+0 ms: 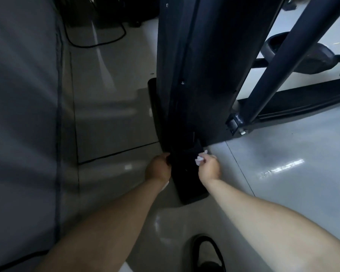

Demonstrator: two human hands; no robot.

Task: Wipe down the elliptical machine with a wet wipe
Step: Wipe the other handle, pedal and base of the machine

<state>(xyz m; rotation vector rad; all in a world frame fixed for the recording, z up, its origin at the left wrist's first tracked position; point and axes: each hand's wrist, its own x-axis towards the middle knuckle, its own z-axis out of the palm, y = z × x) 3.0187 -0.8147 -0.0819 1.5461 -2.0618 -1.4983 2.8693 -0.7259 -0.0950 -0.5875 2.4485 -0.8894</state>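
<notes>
Glossy pale floor, strong glare at right of frame; grey panel fills the left side, and a black cable loops at upper left. The elliptical machine rises dark through the upper centre, and its base foot runs down to lower centre. Our left hand grips the machine at the left edge of the lower housing, its fingers curled out of sight behind the edge. Our right hand pinches the wet wipe, bunched white at the fingertips. The wipe sits at the upper-left tip of the right hand, touching or just beside the right flank of the housing; we cannot tell which, as the frame is dim. We judge the step in hand to be wiping the lower housing and foot. To do it well we would unbunch the wipe so more cloth meets the surface, press flat and draw long overlapping strokes down the flank. We would brace with the left hand and mind the seams and screws, where grime collects. A dark shoe shows at bottom centre.
</notes>
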